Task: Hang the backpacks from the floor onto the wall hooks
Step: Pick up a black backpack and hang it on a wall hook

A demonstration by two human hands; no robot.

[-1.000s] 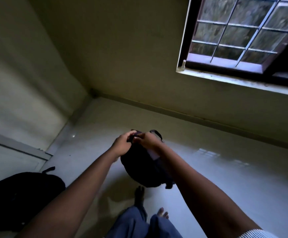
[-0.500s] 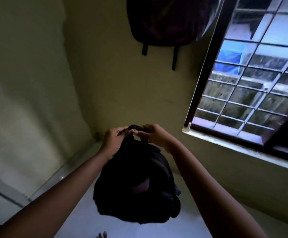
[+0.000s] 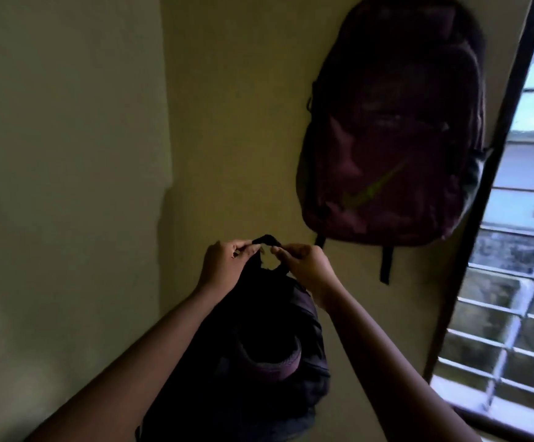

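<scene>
Left hand (image 3: 224, 266) is pinched shut on one end of the top loop (image 3: 267, 241), and the black backpack (image 3: 253, 355) sags below it, held up in front of the wall: soft, slumping, looks fairly weighty. Right hand (image 3: 304, 266) pinches the loop's other end, spreading it open, and that loop is the place to hold. Further right, the maroon backpack (image 3: 393, 132) already hangs beside the window (image 3: 514, 282); no free hook shows.

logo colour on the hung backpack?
Lime green, on the maroon backpack; head view.
</scene>
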